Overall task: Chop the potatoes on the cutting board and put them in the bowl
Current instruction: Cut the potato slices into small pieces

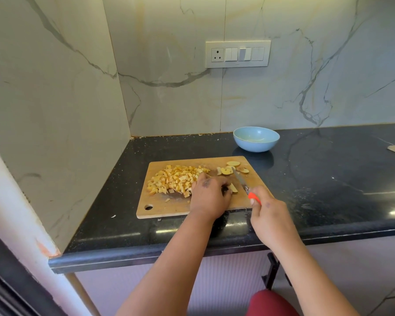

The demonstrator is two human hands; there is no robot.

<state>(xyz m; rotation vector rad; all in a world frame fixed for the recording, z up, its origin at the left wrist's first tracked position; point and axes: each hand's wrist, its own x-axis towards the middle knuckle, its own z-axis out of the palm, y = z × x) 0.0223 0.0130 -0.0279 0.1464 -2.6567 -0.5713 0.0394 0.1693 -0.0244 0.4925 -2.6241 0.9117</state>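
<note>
- Pinning a potato slice (pixel 233 188) against the wooden cutting board (pixel 167 207), the left hand (pixel 209 197) is curling its fingers (pixel 224 187) around the piece, which is poking out just past the fingertips.
- The right hand (pixel 269 215) is gripping the orange knife handle (pixel 254 198); the blade (pixel 238 177) is angling beyond the fingers toward the uncut potato slices (pixel 232 168).
- The diced potato pile (pixel 176 179) is lying left of the left fingers; the blue bowl (pixel 256 139) is sitting on the desk (pixel 328 169), well beyond both hands.
- Slices probably feel firm, light and starch-slick, so holding them by the skin edges, fingertips tucked back, seems wisest.
</note>
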